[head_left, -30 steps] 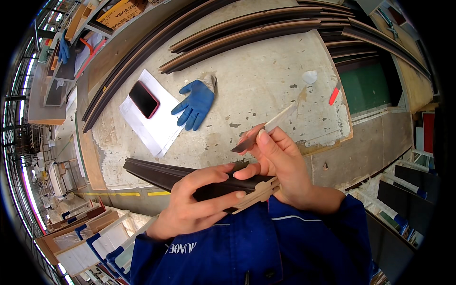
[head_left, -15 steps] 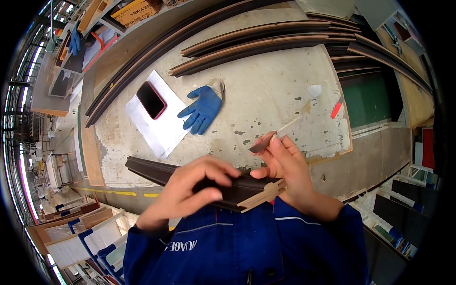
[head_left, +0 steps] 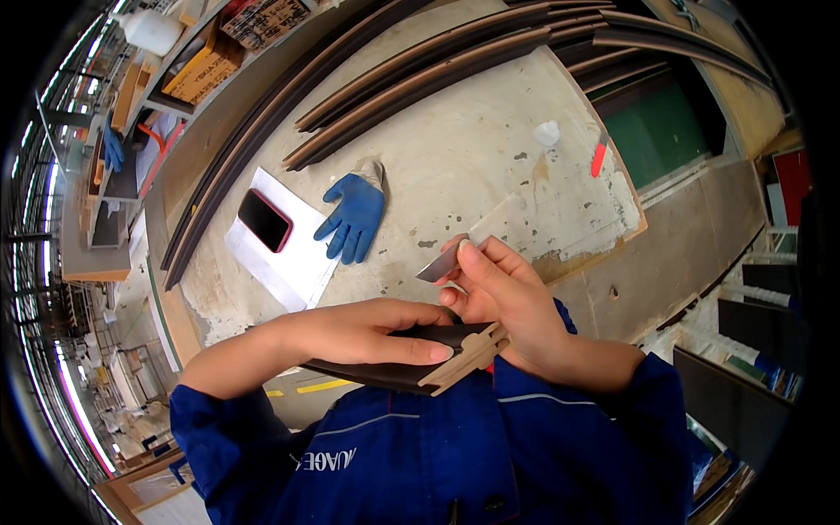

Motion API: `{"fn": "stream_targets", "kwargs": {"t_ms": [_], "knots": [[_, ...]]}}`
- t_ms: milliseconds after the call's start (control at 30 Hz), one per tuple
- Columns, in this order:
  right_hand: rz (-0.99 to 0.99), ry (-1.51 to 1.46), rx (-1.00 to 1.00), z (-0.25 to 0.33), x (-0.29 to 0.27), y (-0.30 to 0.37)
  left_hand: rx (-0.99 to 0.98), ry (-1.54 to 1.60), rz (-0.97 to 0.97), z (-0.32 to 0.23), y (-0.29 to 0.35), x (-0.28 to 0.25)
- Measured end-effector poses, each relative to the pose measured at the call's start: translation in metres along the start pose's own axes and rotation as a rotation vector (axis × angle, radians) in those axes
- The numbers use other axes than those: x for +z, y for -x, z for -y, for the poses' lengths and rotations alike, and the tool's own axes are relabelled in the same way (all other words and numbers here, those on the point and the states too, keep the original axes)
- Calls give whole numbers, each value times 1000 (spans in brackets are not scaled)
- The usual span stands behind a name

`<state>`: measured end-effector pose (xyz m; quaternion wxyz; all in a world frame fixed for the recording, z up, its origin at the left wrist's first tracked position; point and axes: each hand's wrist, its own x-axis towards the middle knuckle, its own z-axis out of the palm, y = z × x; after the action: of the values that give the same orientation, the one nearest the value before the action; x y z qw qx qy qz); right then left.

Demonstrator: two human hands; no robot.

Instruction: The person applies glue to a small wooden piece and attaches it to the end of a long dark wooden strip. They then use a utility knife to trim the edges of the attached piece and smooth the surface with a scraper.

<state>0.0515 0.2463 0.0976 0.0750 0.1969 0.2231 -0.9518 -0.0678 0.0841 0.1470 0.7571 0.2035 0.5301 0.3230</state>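
My left hand (head_left: 372,332) lies over a dark brown wooden moulding (head_left: 381,374), thumb along its top face and fingers over the far side. The moulding rests across my front at the near table edge, its pale, profiled cut end (head_left: 464,359) facing right. In my right hand (head_left: 507,284), thumb and fingers pinch a small flat metal blade (head_left: 439,263), its slanted tip pointing left. That blade is held above the table, apart from the moulding. The right wrist is close beside the moulding's cut end.
On the worktable (head_left: 455,157) lie a blue work glove (head_left: 357,213), paper sheets (head_left: 302,273) and a phone (head_left: 265,220). Long dark mouldings (head_left: 420,92) run along the far side. A red-handled tool (head_left: 599,159) and a white lump (head_left: 546,133) lie at right. Shelves (head_left: 149,96) stand at far left.
My left hand has come down from hovering above the moulding and now grips it. My right hand has shifted slightly left with the blade. The view has turned a little.
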Motion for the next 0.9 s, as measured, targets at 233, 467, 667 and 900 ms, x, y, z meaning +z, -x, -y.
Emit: {"fn": "stream_targets", "kwargs": {"t_ms": [233, 467, 667, 900], "knots": [[32, -2, 53, 0, -1, 7, -36, -6, 66, -2, -4, -2], [40, -15, 62, -3, -2, 8, -31, 42, 118, -6, -5, 2], [39, -35, 80, -4, 0, 8, -67, -52, 151, -9, -6, -3], [40, -5, 83, -2, -4, 7, 12, 124, 127, -6, -7, 7]]}}
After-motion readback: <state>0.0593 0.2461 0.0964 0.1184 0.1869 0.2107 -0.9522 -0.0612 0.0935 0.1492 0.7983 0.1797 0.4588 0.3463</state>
